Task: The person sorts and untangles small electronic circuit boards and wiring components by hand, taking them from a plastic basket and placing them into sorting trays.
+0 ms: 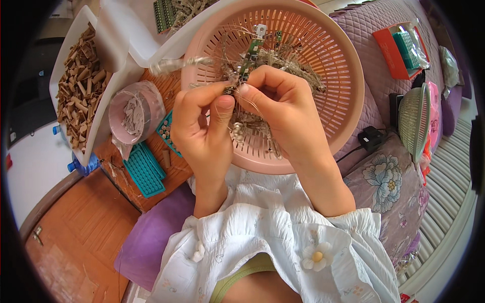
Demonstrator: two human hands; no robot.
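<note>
A narrow green circuit strip (251, 56) with a pale end piece stands nearly upright, tilted slightly right, its lower end pinched between the fingertips of both hands; it rises above a tangle of thin wire-legged parts (283, 63) lying in the pink slotted basket (343, 96).

A low wooden table (151, 197) at the left carries a white tray (108, 108) full of short brown tubes, a round clear tub (136, 113) of grey scraps, and ridged teal plastic strips (145, 169). The pink slotted basket (343, 86) rests on the lap, leaning toward the quilted purple sofa (374, 65), where an orange box (391, 50) lies
</note>
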